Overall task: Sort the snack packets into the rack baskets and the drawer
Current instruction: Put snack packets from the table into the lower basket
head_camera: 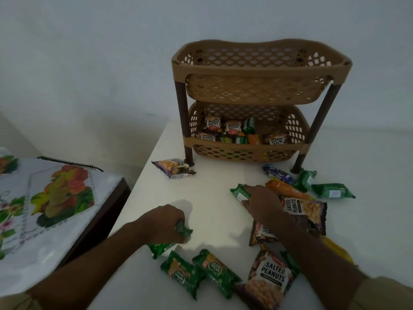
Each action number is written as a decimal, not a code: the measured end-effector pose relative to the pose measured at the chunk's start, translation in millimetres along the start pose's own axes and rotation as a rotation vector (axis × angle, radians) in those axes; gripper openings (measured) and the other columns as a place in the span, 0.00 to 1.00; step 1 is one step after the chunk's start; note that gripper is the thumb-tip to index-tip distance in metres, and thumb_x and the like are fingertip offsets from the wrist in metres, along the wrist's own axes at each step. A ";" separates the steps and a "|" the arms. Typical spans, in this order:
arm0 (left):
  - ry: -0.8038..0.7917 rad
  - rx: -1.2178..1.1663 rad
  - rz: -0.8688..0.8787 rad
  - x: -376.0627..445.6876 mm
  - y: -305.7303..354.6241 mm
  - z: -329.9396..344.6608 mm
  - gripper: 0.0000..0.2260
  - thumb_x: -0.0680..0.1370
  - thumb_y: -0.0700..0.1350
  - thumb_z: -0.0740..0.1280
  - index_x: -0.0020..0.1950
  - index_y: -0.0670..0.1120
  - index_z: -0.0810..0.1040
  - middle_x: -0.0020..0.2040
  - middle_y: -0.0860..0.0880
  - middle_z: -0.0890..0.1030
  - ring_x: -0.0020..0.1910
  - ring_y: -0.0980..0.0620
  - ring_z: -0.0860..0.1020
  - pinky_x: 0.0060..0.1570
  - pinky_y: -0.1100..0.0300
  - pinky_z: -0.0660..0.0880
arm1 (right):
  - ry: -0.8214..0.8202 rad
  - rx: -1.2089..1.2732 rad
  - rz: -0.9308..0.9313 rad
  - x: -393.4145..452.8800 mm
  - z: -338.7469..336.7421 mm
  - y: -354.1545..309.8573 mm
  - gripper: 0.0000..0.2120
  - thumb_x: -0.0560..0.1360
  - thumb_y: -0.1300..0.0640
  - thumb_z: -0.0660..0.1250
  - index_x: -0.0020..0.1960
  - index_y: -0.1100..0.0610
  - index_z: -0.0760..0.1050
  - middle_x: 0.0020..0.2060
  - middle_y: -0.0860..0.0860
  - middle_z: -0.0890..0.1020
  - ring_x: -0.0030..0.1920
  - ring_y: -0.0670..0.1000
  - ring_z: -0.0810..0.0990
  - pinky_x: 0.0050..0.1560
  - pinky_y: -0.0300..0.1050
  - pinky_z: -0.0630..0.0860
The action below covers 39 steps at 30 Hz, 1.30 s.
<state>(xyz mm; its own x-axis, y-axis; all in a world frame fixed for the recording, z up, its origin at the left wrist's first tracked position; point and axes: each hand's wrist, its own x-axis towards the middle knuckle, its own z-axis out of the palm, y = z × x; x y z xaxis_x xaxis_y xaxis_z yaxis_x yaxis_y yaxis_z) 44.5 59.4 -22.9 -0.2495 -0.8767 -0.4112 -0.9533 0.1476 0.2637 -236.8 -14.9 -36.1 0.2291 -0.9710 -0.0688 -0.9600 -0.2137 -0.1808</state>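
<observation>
The left hand (166,222) clutches a crumpled green foil packet (183,229); the right hand (260,203) pinches another small green packet (240,193) (grip looks shallow). Either slippery wrapper could slip free onto the white table (212,175) during the lift.

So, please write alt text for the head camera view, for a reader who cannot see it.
Two bare hands gather snack packets on a white table: the left hand grips a green packet, the right hand touches another. Behind stands a two-tier rack, only its lower basket holding packets.

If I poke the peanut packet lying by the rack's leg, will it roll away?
Probably not: the peanut packet lies flat on the table, so it would likely slide. It looks puffy and crinkly, so probably light and squashy.
</observation>
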 end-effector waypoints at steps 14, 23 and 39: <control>0.487 -0.985 -0.120 60.7 72.6 -30.1 0.16 0.77 0.61 0.63 0.62 0.55 0.71 0.54 0.49 0.79 0.47 0.55 0.79 0.39 0.61 0.75 | -0.115 0.203 0.073 -4.2 -15.3 13.4 0.33 0.71 0.53 0.67 0.73 0.52 0.62 0.63 0.54 0.76 0.62 0.55 0.75 0.58 0.46 0.74; 0.014 -1.912 -0.046 94.4 118.4 -67.2 0.18 0.73 0.44 0.62 0.62 0.41 0.75 0.47 0.40 0.82 0.33 0.49 0.76 0.30 0.59 0.71 | 0.198 0.996 0.227 10.9 -59.1 28.9 0.23 0.68 0.55 0.75 0.60 0.52 0.72 0.48 0.48 0.81 0.42 0.46 0.80 0.37 0.40 0.76; 0.486 -1.063 0.175 196.4 149.9 -145.7 0.32 0.67 0.43 0.80 0.69 0.47 0.73 0.59 0.51 0.79 0.57 0.49 0.79 0.57 0.50 0.79 | 0.388 1.095 0.209 90.7 -110.1 67.2 0.22 0.71 0.53 0.73 0.64 0.51 0.75 0.57 0.48 0.82 0.56 0.49 0.80 0.54 0.47 0.80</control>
<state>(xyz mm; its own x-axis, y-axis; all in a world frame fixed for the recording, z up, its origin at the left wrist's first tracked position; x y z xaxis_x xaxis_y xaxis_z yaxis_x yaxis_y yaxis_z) -122.6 -157.4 63.0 -0.0527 -0.9985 0.0175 -0.2350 0.0294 0.9715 -298.3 -129.2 53.5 -0.1620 -0.9842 0.0721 -0.2802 -0.0242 -0.9596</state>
